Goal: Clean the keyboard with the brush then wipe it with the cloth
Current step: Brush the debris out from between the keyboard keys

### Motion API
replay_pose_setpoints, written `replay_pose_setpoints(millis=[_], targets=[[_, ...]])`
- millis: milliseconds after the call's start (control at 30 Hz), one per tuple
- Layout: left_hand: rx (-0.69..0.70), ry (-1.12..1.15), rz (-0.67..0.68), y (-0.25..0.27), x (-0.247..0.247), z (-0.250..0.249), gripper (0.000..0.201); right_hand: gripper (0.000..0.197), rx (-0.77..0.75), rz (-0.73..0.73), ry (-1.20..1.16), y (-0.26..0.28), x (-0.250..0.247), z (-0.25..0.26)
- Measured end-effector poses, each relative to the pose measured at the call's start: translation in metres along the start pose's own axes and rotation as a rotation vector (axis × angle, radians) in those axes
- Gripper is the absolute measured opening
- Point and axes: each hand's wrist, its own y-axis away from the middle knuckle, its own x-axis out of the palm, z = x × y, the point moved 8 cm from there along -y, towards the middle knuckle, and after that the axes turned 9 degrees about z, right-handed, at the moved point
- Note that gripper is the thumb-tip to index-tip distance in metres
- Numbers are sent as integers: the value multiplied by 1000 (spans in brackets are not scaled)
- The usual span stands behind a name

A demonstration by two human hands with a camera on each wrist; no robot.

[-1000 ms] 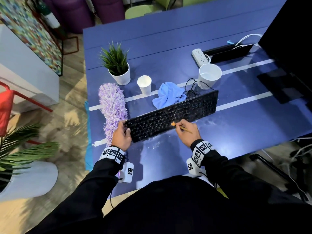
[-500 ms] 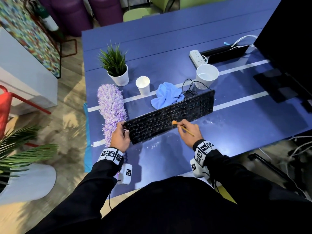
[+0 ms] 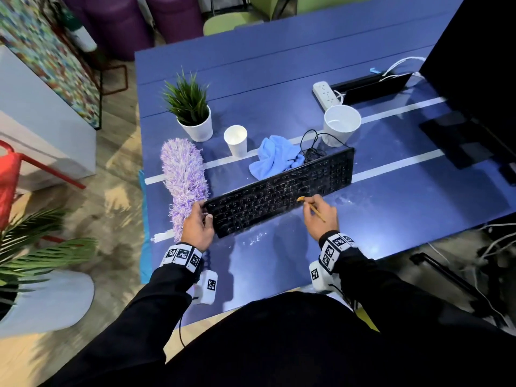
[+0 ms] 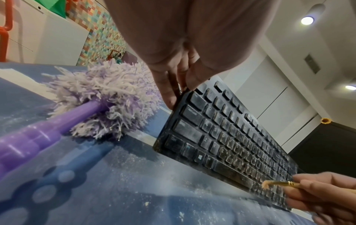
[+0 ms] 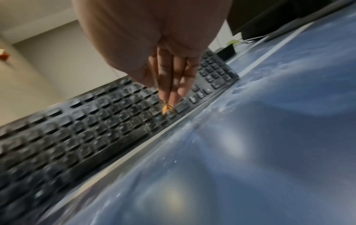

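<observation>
A dusty black keyboard (image 3: 282, 191) lies slantwise on the blue table (image 3: 279, 79), its back edge tilted up. My left hand (image 3: 199, 222) grips its left end (image 4: 183, 97) between thumb and fingers. My right hand (image 3: 318, 216) pinches a thin small brush (image 3: 311, 205) with a golden ferrule (image 4: 279, 183); its tan bristles (image 5: 166, 108) touch the keys near the front edge, right of the middle. A crumpled light-blue cloth (image 3: 275, 156) lies just behind the keyboard.
A purple fluffy duster (image 3: 184, 177) lies left of the keyboard, its handle (image 4: 29, 140) toward me. Behind stand a potted plant (image 3: 192, 113), a paper cup (image 3: 236, 141), a white bucket (image 3: 340, 124) and a power strip (image 3: 325, 93). White dust (image 4: 154, 175) speckles the table in front.
My right hand has slid the brush rightward along the front rows of keys. My left hand keeps its hold on the keyboard's left end.
</observation>
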Motion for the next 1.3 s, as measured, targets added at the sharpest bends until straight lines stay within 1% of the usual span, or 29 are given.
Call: replay_pose_setpoints(millis=[33, 100, 133, 167, 200, 267, 300, 333, 400, 433, 500, 567, 600, 667, 733, 800, 833, 900, 1033, 1067, 1100, 1133, 1200, 1267, 1300], targets=[[2, 2, 1, 0, 0, 0, 30, 10, -32, 55, -27, 1, 10, 5], [1, 12, 6, -1, 1, -1, 30, 8, -106, 247, -68, 9, 39, 20], [-2, 12, 8, -1, 1, 0, 30, 7, -130, 304, -61, 14, 48, 25], [0, 9, 6, 0, 0, -1, 30, 6, -144, 316, -55, 14, 51, 27], [3, 1, 5, 0, 0, -2, 30, 8, -126, 281, -57, 13, 45, 27], [9, -16, 10, 2, -1, -3, 30, 15, -74, 119, -91, 8, 21, 16], [8, -20, 13, 2, -1, -4, 30, 13, -45, 46, -80, 6, 10, 9], [4, -20, 13, 2, 0, -4, 29, 11, -23, 14, -54, 6, 4, 5], [1, -22, 10, 4, -1, -7, 29, 8, -22, 50, -30, 9, 14, 10], [1, -30, 9, 5, -2, -8, 29, 9, -43, 106, -44, 12, 27, 17], [3, -49, 4, 5, -3, -9, 29, 11, -111, 284, -56, 25, 62, 40], [3, -55, 5, 4, -3, -8, 29, 16, -175, 491, 7, 41, 95, 62], [4, -52, 7, 3, -2, -7, 29, 18, -200, 563, 43, 47, 104, 73], [15, -52, 8, 3, -2, -7, 28, 18, -233, 616, 93, 53, 109, 85], [30, -60, 6, 4, -2, -7, 27, 15, -180, 565, 95, 48, 97, 80], [33, -53, 9, 4, -2, -7, 27, 11, -98, 441, 62, 38, 79, 67], [30, -50, 14, 4, -2, -5, 27, 9, -85, 416, 57, 36, 77, 63], [26, -38, 22, 4, 0, -2, 27, 8, -121, 477, 84, 39, 88, 70], [7, -33, 22, 5, 2, 2, 34, 9, -241, 690, 87, 61, 138, 104], [3, -38, 22, 5, 2, 2, 32, 8, -259, 715, 105, 65, 147, 109], [5, -41, 25, 5, 1, 1, 29, 8, -270, 708, 126, 64, 150, 110], [10, -36, 27, 5, 2, 1, 28, 8, -271, 683, 136, 63, 148, 111], [24, -25, 28, 5, 1, -2, 30, 8, -220, 611, 108, 52, 134, 101], [22, -30, 30, 4, 0, 0, 34, 9, -136, 511, 81, 39, 113, 75], [20, -28, 38, 4, 0, -1, 33, 11, -98, 440, 55, 32, 98, 60]])
